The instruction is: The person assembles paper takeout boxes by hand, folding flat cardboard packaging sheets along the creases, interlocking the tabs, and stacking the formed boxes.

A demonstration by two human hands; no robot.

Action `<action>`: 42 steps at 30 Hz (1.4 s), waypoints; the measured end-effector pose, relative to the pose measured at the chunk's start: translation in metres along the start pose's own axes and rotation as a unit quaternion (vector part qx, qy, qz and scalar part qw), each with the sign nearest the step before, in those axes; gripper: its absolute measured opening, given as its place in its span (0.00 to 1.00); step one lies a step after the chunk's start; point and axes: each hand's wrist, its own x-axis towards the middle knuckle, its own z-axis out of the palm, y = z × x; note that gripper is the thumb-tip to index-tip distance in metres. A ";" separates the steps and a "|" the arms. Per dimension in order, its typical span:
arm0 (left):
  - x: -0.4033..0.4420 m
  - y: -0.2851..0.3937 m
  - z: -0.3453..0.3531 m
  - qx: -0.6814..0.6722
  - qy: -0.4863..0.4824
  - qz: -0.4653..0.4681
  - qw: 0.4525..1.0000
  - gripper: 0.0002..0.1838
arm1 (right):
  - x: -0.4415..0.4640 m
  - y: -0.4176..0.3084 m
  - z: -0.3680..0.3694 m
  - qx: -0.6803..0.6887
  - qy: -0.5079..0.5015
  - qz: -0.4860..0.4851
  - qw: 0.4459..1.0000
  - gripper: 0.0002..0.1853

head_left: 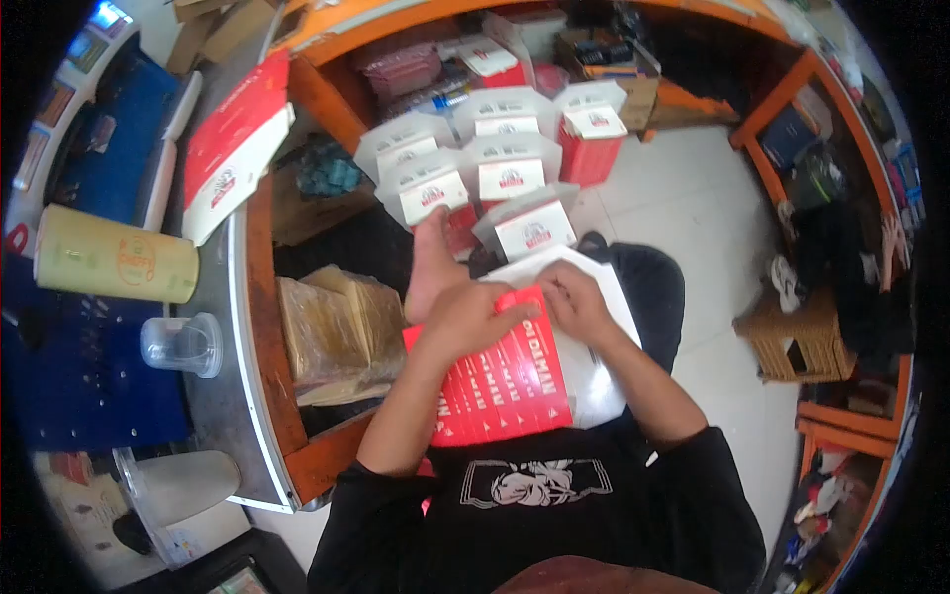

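Observation:
A red-and-white cardboard food box (505,386), partly folded, lies across my lap, its red printed side to the left and a white panel to the right. My left hand (475,319) grips the top edge of the red side, thumb lying over the print. Close beside it, my right hand (576,305) pinches the box near the upper fold, with its fingertips partly hidden. Just beyond my hands stands a folded box (534,234) with a white front and raised flaps. A bare foot (435,262) rests against another folded box (432,196).
Several more folded boxes (510,178) stand on the tiled floor ahead. To the left, a counter holds a flat box sheet (237,148), a yellow cup (119,255) and a clear plastic tub (181,345). Another person's hand (893,241) shows at the right, near a wicker stool (792,342).

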 end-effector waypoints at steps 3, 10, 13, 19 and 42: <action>-0.001 0.016 -0.005 0.010 -0.020 -0.010 1.000 0.26 | 0.001 -0.011 -0.004 -0.028 0.010 -0.053 0.998 0.01; 0.000 0.024 -0.001 0.064 -0.066 -0.006 0.996 0.27 | -0.019 -0.014 -0.002 0.022 -0.031 -0.012 0.999 0.05; 0.001 0.029 -0.003 0.035 -0.064 -0.013 0.997 0.27 | -0.024 -0.017 0.003 0.033 0.001 -0.019 0.999 0.11; 0.000 0.024 0.004 0.027 -0.036 0.000 0.999 0.26 | -0.036 -0.003 0.016 0.117 -0.017 0.092 0.989 0.13; 0.025 -0.059 -0.223 0.343 0.561 -0.079 0.749 0.25 | 0.006 -0.008 -0.096 -0.082 0.121 0.133 0.980 0.15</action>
